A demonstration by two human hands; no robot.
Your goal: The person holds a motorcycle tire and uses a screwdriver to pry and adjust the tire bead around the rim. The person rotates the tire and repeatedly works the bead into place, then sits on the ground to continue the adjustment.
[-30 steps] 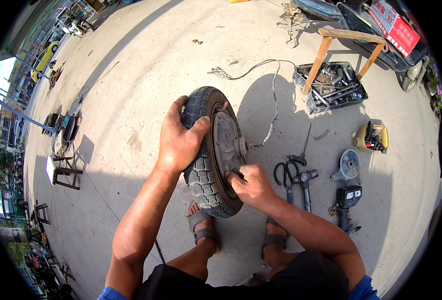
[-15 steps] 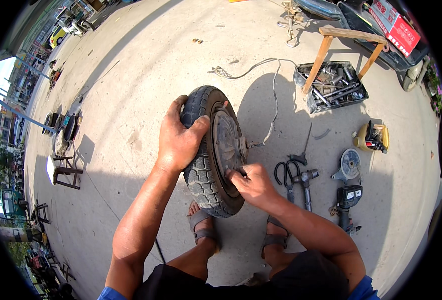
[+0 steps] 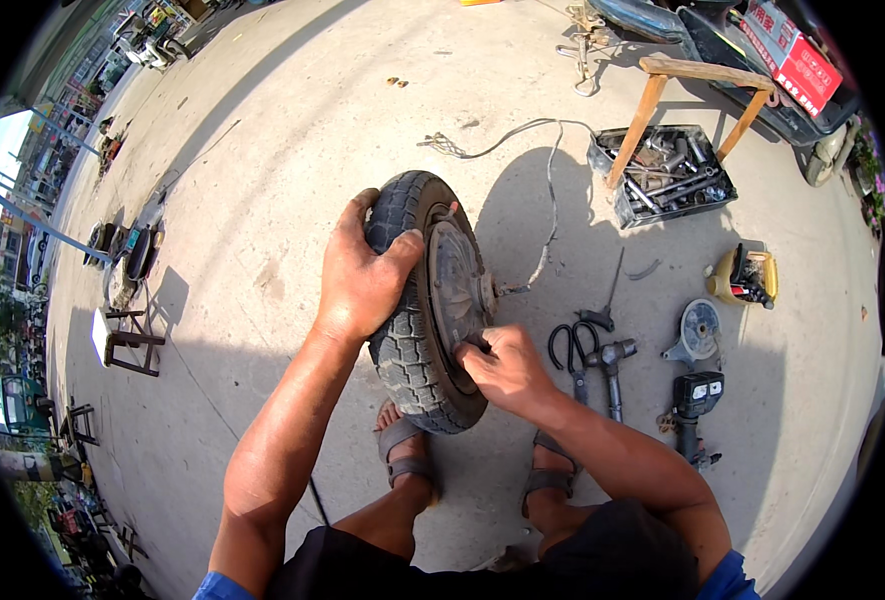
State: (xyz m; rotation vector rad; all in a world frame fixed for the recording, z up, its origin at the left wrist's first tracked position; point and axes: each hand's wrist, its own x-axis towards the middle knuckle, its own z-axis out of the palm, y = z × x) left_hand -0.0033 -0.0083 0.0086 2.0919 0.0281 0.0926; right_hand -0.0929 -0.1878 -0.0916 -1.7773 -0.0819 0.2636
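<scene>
A black tyred wheel with a grey metal hub [image 3: 452, 270] stands tilted on edge above my feet, its hub side turned to the right. My left hand [image 3: 364, 275] grips the tyre [image 3: 409, 365] at its upper left, with the thumb over the sidewall near the rim. At the lower right of the hub, my right hand [image 3: 505, 368] is closed, thumb and fingers pinched together by the rim. Whatever lies in that pinch is too small or hidden to name. A grey cable [image 3: 552, 220] runs from the axle across the ground.
Right of the wheel lie black-handled scissors [image 3: 572, 350], a hammer [image 3: 614, 365], a thin-shafted tool [image 3: 607, 305], a round metal drum plate [image 3: 700, 328] and a power tool [image 3: 695, 400]. Beyond are a yellow container [image 3: 742, 275] and a wooden-handled toolbox [image 3: 674, 200]. A stool [image 3: 127, 340] stands left.
The wheel and my two hands have shifted very slightly; both hands keep the same places on the wheel.
</scene>
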